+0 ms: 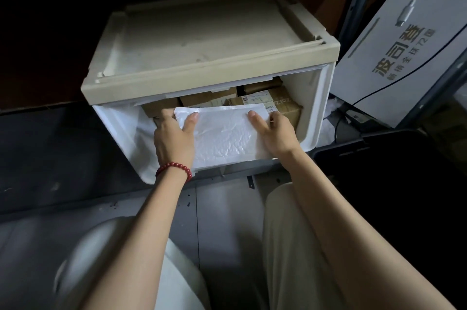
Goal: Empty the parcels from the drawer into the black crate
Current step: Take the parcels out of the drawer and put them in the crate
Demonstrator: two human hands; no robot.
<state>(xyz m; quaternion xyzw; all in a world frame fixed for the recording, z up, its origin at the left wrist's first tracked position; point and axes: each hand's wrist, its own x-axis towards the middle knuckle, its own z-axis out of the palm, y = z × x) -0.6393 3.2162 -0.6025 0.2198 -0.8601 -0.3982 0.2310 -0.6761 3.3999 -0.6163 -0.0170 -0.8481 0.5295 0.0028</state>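
Grip: left hand [174, 140] and right hand [274, 132] clasp flat white plastic parcel [227, 135].
Behind grip: brown cardboard parcels [280, 103] crowd pale plastic drawer [313, 112].
Right of grip: black plastic crate [353, 149]; most emptying apparently remains.

Both bare arms reach forward, almost parallel, from the bottom of the view. The left hand [174, 138], with a red bead bracelet [174, 169] on its wrist, grips the left edge of a flat white crinkled plastic parcel [225, 135], thumb on top and fingers underneath. The right hand [274, 134] grips the right edge likewise.
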